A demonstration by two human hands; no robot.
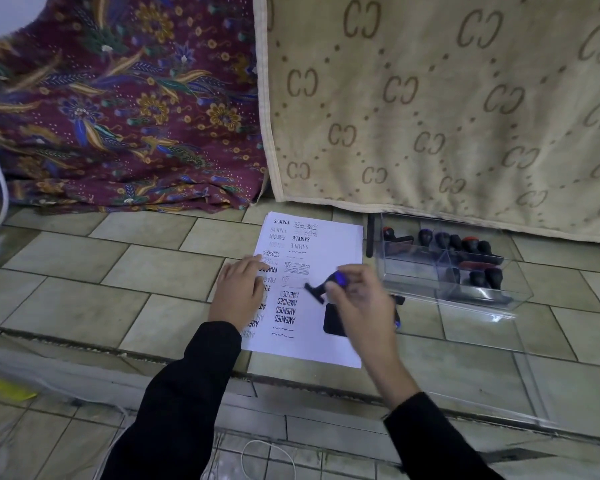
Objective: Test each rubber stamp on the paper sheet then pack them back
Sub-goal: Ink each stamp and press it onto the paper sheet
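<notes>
1. Your left hand [238, 289] lies flat, fingers straight, on the 9 o'clock edge of the sheet [340, 244]. This most likely pins the sheet so it neither slides nor lifts with the stamp.
2. Your right hand [357, 292] has its fingers curled round the handle of the stamp [326, 284], over the sheet's centre. The stamp is tilted, with its face turned toward 9 o'clock. The hand is blurred, so you cannot tell whether the face touches the sheet.
3. A dark pad [333, 322] lies at the sheet's 5 o'clock, partly under your right hand. Kept this near, it probably shortens the travel between inking and printing.
4. A clear box [499, 296] stands at 3 o'clock, just beside the sheet. The other stamps [465, 244] lie inside it. It sits on the working hand's side, so packing back should need only a short reach.
5. Prints crowd the sheet from 12 o'clock down its 9 o'clock half. Bare paper remains along the 3 o'clock edge and at 6 o'clock. Aim the next print there.
6. Everything rests on a pale tiled floor [118, 265]. It looks hard and level, which suits an even print. A ledge crosses at 6 o'clock.
7. A floral cloth [118, 98] hangs at 11 o'clock. A beige blanket [430, 98] hangs from 12 to 2 o'clock, its hem near the box. A white cable [0, 188] runs at far 9 o'clock.
</notes>
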